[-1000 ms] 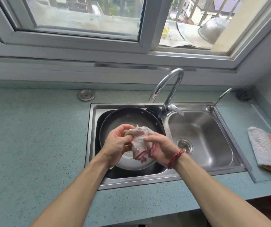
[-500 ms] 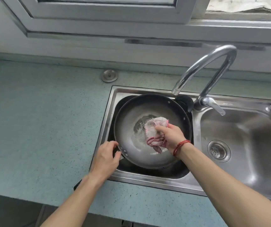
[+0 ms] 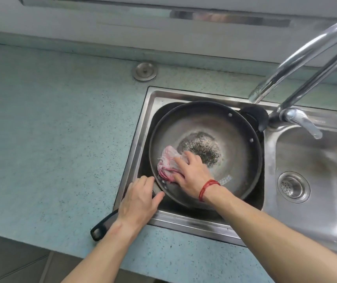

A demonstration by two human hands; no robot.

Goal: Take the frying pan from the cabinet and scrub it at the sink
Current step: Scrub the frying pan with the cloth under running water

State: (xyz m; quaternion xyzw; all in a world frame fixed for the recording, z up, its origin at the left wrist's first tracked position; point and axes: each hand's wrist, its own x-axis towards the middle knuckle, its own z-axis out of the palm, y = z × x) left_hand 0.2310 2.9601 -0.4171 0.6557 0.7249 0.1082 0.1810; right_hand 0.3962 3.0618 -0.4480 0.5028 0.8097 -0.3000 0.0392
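Risk, as I judge: frying pan (image 3: 234, 144) tilting in sink (image 3: 143, 127) — left hand (image 3: 138, 201) wraps handle (image 3: 102, 226), right hand (image 3: 192, 176) fingers flat, pressing cloth (image 3: 168, 163) off-centre.

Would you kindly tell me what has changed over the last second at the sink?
The left hand let go of the cloth and took a grip on the pan handle. The right hand carried the cloth down into the frying pan, then across from its middle toward the handle side. The pan stayed in the left basin of the sink; the tap still runs no water.
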